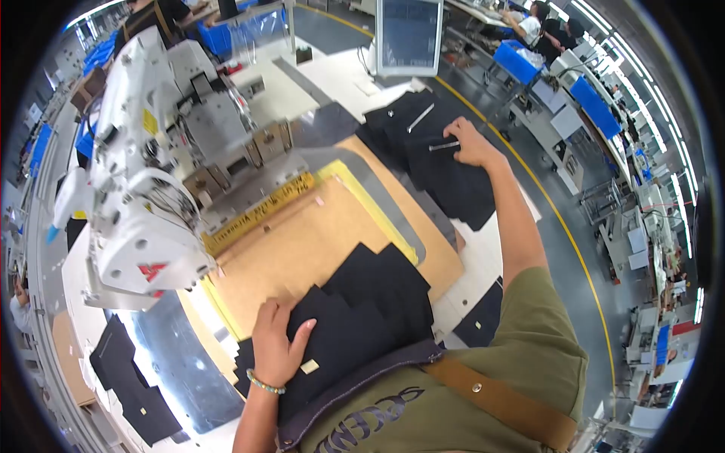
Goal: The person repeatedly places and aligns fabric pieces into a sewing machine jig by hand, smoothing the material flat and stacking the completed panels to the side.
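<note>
My left hand (278, 340), a beaded bracelet at its wrist, lies on a pile of black fabric pieces (370, 294) at the near edge of the work surface. Its thumb is spread from the fingers. A small pale tag (310, 367) shows on the cloth beside it. Out to the right, my right hand (474, 145) is over another stack of black fabric (445, 181), fingers curved and apart. One thin metal rod (442, 146) lies between its fingertips and thumb; I see no firm grip on it. A second metal strip (421, 118) rests on the same stack.
A white sewing machine (140, 174) with a yellow-marked bar (260, 214) stands at left over a tan board (279, 257) with yellow edging. More black pieces (136, 381) lie at lower left. A screen (408, 38) stands at the back. Other people sit at workstations beyond the aisle.
</note>
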Motion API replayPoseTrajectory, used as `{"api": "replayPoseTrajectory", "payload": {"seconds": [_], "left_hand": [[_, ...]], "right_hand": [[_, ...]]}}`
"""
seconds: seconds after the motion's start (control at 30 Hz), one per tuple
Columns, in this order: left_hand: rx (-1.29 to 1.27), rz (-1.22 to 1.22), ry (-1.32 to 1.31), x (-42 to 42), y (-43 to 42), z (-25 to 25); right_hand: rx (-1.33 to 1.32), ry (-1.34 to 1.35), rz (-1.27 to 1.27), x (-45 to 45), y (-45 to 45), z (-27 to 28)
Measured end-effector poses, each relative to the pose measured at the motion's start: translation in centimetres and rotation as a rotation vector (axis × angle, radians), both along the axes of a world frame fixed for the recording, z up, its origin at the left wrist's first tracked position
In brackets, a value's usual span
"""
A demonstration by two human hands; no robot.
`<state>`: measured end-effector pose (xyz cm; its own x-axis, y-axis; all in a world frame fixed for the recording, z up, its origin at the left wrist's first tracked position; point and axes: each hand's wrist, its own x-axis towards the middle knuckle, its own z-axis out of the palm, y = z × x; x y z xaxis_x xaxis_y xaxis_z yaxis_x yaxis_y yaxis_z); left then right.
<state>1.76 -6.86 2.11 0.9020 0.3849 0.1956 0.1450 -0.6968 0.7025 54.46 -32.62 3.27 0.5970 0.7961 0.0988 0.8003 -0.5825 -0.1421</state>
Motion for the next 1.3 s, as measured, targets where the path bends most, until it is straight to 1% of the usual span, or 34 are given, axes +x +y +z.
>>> {"api": "replayPoseTrajectory", "payload": {"seconds": [0.07,0.2,0.27,0.3,0.4,0.43,0.53,0.57,0.67,0.73,0.77,0.8,0.87,0.9,0.97,1.0,1.03,1.07,1.13,1.23,1.3], "left_hand": [[-0.024,0.001,-0.035,0.0,0.2,0.3],[-0.078,0.011,-0.053,-0.2,0.3,0.2],[-0.099,0.011,-0.044,-0.3,0.5,0.2],[-0.107,0.012,-0.046,-0.2,0.5,0.1],[-0.119,0.014,-0.05,-0.3,0.6,0.2],[-0.116,0.017,-0.059,-0.3,0.6,0.4],[-0.102,0.019,-0.058,-0.7,0.7,1.4],[-0.096,0.02,-0.052,-1.0,0.8,1.8],[-0.063,0.026,-0.043,-2.2,1.7,2.4],[-0.073,0.084,-0.009,-3.1,2.1,2.7],[-0.064,0.093,-0.028,-3.5,2.4,2.6],[-0.056,0.114,-0.044,-3.8,2.7,2.5],[0.002,0.12,-0.054,-4.1,3.4,2.6],[-0.013,0.137,-0.048,-4.2,3.6,2.8],[-0.014,0.134,-0.03,-4.3,4.0,3.1],[-0.016,0.12,-0.022,-4.3,4.2,3.2],[-0.018,0.103,-0.014,-4.2,4.3,3.3],[-0.019,0.085,-0.012,-4.0,4.4,3.3],[-0.032,0.042,-0.014,-3.3,4.5,3.2],[-0.043,-0.029,-0.029,-2.1,4.3,3.0],[-0.027,-0.088,-0.047,-1.3,4.1,2.8]], "right_hand": [[0.128,-0.101,0.02,-0.7,-0.1,0.9],[0.196,-0.027,-0.11,-0.1,-0.7,2.4],[0.266,0.031,-0.132,-1.6,-0.7,4.7],[0.139,0.008,-0.214,-2.6,-0.2,6.3],[0.185,-0.039,-0.023,-2.0,-0.1,5.2],[0.072,-0.121,0.058,-1.0,-0.2,3.8],[-0.163,-0.013,-0.045,0.1,0.3,0.2],[-0.073,0.12,-0.013,0.7,0.5,-0.5],[-0.107,-0.055,-0.034,0.1,0.9,0.3],[0.007,-0.141,0.014,0.3,0.1,0.8],[0.06,-0.198,-0.036,0.0,-0.2,0.9],[0.099,-0.249,0.001,0.9,-0.9,0.3],[0.154,-0.268,-0.012,-0.1,-1.4,1.1],[0.135,-0.246,-0.045,-1.2,-1.3,2.4],[0.177,-0.244,0.063,-3.1,-1.0,5.5],[0.237,-0.165,0.079,-5.3,-0.3,7.5],[0.277,-0.116,0.164,-6.8,0.1,9.3],[0.261,-0.125,0.265,-8.2,0.4,11.1],[0.337,0.076,0.244,-11.7,1.4,13.6],[0.57,0.282,0.202,-13.9,2.0,13.5],[0.466,0.265,0.237,-14.3,3.2,11.6]]}}
